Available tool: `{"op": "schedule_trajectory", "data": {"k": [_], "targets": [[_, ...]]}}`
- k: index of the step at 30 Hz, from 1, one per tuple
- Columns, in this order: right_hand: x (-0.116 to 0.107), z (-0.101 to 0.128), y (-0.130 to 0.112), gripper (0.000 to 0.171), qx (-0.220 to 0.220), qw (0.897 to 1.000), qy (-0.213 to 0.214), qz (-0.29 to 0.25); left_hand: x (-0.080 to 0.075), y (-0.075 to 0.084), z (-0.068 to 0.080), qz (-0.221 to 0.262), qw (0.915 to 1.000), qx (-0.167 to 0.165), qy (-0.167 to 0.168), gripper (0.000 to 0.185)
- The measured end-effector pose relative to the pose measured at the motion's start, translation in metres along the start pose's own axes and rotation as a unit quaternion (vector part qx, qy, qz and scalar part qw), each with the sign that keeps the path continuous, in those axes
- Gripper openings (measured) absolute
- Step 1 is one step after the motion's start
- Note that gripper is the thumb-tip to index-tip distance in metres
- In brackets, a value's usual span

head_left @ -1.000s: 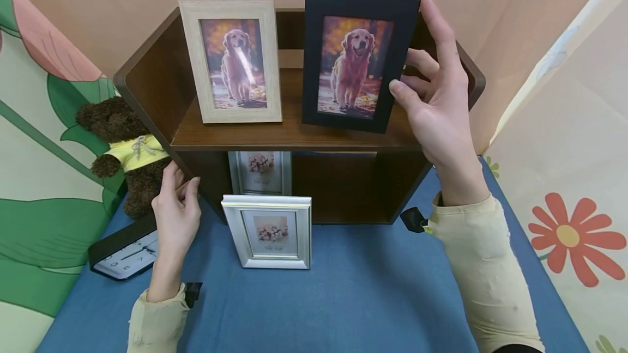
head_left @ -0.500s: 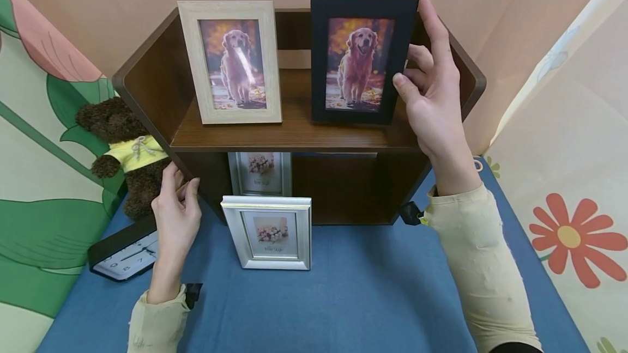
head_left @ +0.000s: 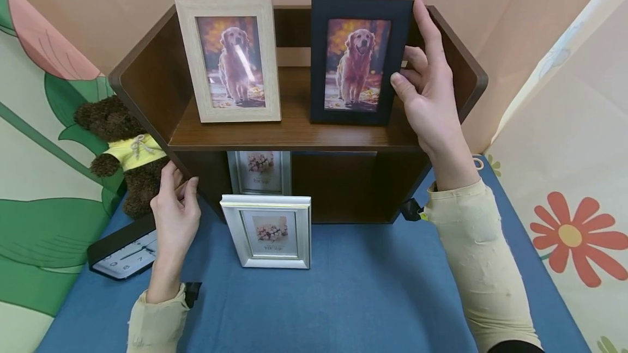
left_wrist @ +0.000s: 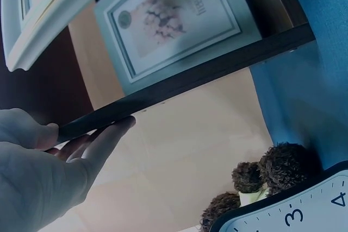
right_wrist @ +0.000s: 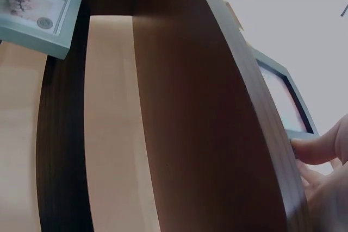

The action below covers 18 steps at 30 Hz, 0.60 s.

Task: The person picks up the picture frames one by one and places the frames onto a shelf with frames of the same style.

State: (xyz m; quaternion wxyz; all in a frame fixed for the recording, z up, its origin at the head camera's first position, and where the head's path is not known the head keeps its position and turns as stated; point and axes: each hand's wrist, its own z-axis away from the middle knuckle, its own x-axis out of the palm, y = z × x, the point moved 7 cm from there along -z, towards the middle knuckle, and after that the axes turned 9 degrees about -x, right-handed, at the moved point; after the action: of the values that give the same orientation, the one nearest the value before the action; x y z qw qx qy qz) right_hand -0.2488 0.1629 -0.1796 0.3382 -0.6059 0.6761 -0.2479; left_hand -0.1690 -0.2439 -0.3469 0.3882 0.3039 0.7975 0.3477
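**Blue table, brown shelf unit: black frame in right grip**

Blue-covered table [head_left: 343,287] carries a brown shelf unit [head_left: 294,132]. Right hand [head_left: 429,102] pinches the black frame [head_left: 360,59] by its right edge, thumb in front, fingers behind; frame stands upright on the upper shelf, beside a pale wood frame [head_left: 228,59]. Left hand [head_left: 174,214], fingers relaxed, touches the shelf's lower left edge. Silver frame [head_left: 267,231] stands below.

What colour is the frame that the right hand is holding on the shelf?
Black: the frame in the right hand has a plain black border, shown best in the head view.
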Motion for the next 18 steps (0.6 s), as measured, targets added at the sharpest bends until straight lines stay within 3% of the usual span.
{"op": "schedule_trajectory", "data": {"k": [5, 18], "targets": [[-0.0007, -0.0002, -0.0045, 0.081, -0.008, 0.999, -0.018, 0.025, -0.0005, 0.0030, 0.0019, 0.000, 1.0000, -0.001, -0.002, 0.047], [0.0013, -0.0004, -0.0009, 0.073, -0.008, 0.999, -0.028, 0.022, -0.0019, 0.0043, 0.0025, -0.006, 1.0000, -0.005, -0.004, 0.046]]}}
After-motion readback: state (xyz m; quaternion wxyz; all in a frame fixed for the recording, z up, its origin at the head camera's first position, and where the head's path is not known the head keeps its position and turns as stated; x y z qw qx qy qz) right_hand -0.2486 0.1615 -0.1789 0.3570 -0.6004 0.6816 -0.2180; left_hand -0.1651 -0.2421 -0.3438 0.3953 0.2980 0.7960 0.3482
